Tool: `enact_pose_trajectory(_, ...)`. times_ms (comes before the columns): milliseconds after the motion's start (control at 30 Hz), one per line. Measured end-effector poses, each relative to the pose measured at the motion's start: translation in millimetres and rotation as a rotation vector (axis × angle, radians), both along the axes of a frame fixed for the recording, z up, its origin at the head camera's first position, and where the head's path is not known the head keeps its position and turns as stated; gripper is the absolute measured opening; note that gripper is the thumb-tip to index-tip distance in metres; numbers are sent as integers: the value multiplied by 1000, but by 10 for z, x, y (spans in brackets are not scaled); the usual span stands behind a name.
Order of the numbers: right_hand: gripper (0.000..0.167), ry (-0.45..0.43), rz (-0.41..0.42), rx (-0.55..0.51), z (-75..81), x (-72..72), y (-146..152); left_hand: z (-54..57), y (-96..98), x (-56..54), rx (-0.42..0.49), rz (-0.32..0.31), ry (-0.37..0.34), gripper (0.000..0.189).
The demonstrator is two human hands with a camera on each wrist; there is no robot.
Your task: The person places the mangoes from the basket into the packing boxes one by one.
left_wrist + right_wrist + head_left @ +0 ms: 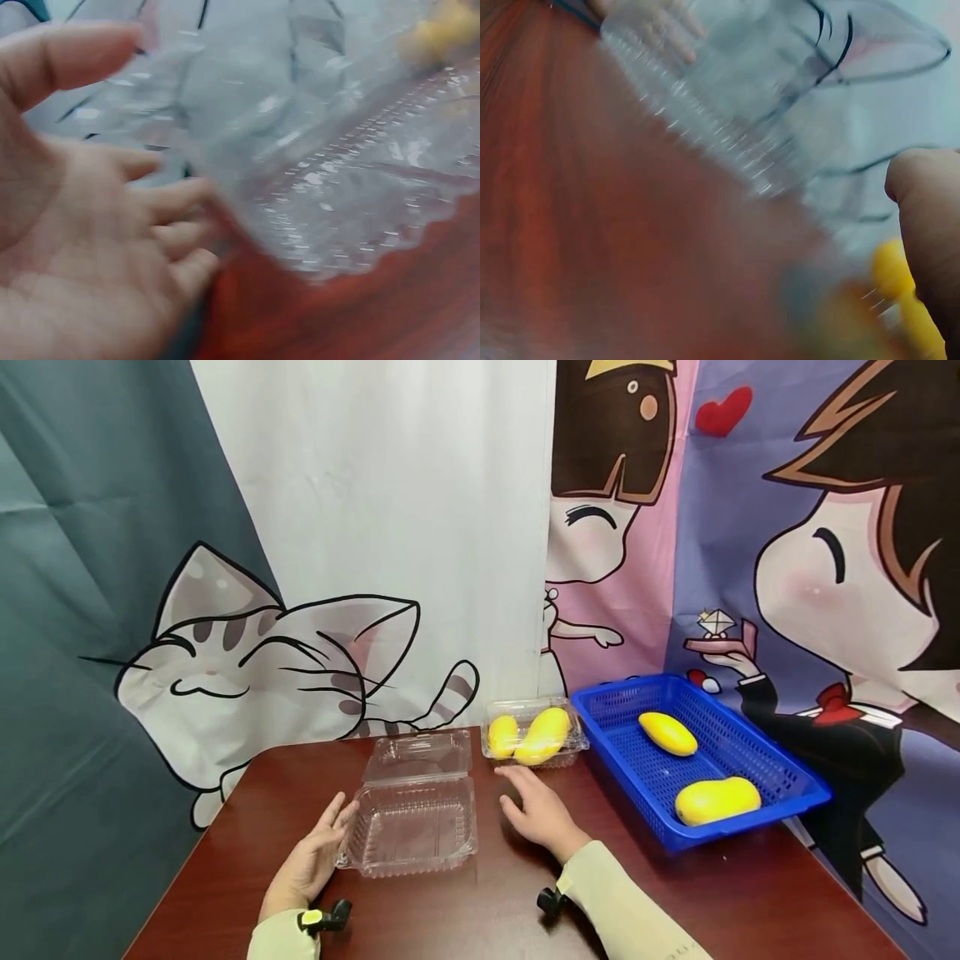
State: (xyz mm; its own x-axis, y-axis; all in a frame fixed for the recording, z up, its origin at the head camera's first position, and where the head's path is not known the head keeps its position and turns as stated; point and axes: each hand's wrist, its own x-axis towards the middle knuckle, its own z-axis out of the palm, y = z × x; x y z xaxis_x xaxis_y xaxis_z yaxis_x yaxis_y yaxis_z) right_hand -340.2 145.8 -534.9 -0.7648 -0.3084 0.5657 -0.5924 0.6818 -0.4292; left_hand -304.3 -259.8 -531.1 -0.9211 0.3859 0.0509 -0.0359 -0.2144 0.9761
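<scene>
An unlidded clear plastic clamshell box (412,827) stands on the table, its lid folded back toward the wall. My left hand (309,860) is at the box's left side, fingers extended and right at its rim; the left wrist view shows the palm and loosely bent fingers (180,202) beside the clear wall. To the right of the box, my right hand (542,814) hovers with relaxed fingers and holds nothing. Just beyond its fingertips sits a closed clear box with yellow mangoes (546,735) inside.
A blue plastic basket (630,785) stands at the right, with one mango (667,733) toward its back and another mango (717,801) near its front. A printed cloth (420,527) hangs behind the dark red table (450,918).
</scene>
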Motion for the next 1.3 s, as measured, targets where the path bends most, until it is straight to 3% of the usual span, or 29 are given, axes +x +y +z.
enact_pose_trajectory(100, 45, 86, -29, -38, 306, 2, 96, -41, 117, -98, 110, 114, 52, 66)
enact_pose_trajectory(233, 41, 123, -38, -69, 875, 74, 320, -122, 237, -184, 149, 115, 131, 62)
enact_pose_trajectory(367, 35, 16, -69, -62, 1410, 75, 645, -191, 270, -193, 158, 99, 177, 64)
enact_pose_trajectory(500, 36, -190, -201, 21, 1651, -159, 1046, -227, 255, -177, 141, 120, 206, 66)
enact_pose_trajectory(600, 42, -340, -279, 127, 1603, -392, 1395, -229, 261, -174, 111, 120, 216, 68)
enact_pose_trajectory(733, 52, -484, -344, 239, 1404, -597, 1818, -220, 291, -194, 88, 132, 217, 70)
enact_pose_trajectory(933, 66, -597, -508, 183, 957, -663, 2254, -180, 320, -204, 88, 156, 220, 69)
enact_pose_trajectory(1100, 66, -584, -543, 171, 650, -698, 2468, -172, 318, -227, 158, 115, 230, 67)
enact_pose_trajectory(1200, 63, -551, -540, 152, 578, -731, 2519, -174, 333, -237, 193, 101, 240, 66)
enact_pose_trajectory(1300, 60, -550, -541, 162, 537, -733, 2551, -196, 351, -234, 170, 113, 255, 66)
